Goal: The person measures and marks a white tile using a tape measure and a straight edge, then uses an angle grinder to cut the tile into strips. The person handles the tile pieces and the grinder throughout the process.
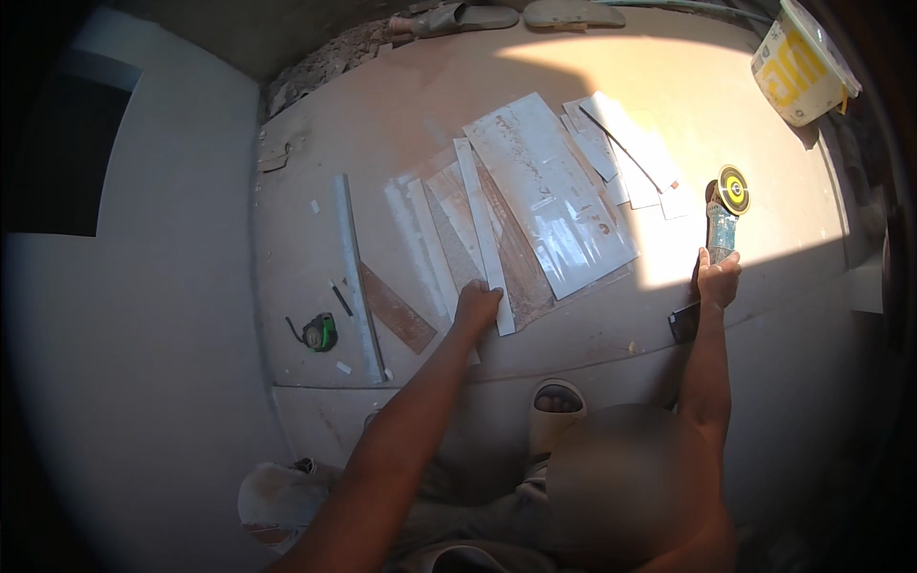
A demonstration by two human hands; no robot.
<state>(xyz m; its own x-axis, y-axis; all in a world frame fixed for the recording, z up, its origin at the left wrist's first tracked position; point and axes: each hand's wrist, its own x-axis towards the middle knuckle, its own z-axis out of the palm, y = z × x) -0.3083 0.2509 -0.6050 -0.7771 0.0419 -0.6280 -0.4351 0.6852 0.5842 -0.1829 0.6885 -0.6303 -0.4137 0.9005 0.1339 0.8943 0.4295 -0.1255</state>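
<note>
My left hand (477, 307) is closed on the near end of a narrow white tile strip (480, 205), which slants away from me over other tile pieces. Out to the right, my right hand (718, 278) grips the body of a teal angle grinder (723, 234). The grinder's yellow-and-black disc (734, 189) faces up, at the far end from my hand. Right of the strip lies a large glossy white tile (549, 191) with brown smears. Beneath and left of the strip are a brown piece (511, 234) and another pale strip (432, 244).
Several white tile offcuts (632, 158) lie beyond the large tile. At left are a long metal bar (351, 267), a green-and-black tape measure (320, 332), a dark marker (341, 297) and a brown board (396, 310). A white bucket (800, 72) stands far right; sandals (468, 18) lie far back.
</note>
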